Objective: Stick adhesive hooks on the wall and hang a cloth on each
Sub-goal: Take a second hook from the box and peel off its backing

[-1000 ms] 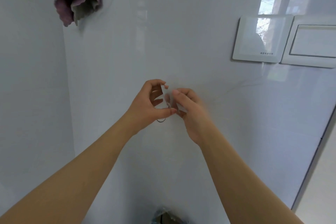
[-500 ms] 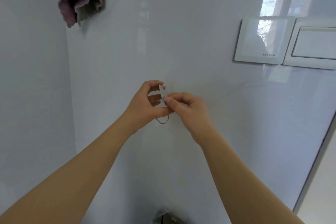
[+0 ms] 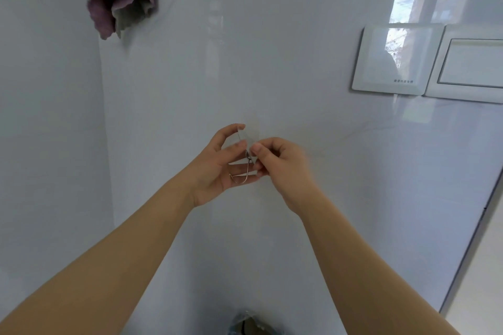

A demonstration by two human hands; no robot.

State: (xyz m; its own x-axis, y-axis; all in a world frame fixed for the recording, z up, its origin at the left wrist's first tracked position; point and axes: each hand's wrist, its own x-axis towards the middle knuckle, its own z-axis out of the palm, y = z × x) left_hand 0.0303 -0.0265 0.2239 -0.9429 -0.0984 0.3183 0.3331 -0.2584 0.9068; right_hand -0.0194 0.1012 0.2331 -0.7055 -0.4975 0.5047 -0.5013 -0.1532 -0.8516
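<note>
My left hand [image 3: 217, 171] holds the clear square adhesive hook with a thin wire loop [image 3: 245, 144] in a pinching grip, just off the glossy white wall [image 3: 272, 49]. My right hand [image 3: 280, 168] pinches its edge, probably to peel the backing. A grey-and-pink cloth [image 3: 122, 5] hangs near the wall's upper left corner.

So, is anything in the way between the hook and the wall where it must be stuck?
Nothing visible. The hook, pinched by the left hand and the right hand, is in front of a bare patch of wall. The cloth hangs far up to the left and the two panels sit off to the right.
</note>
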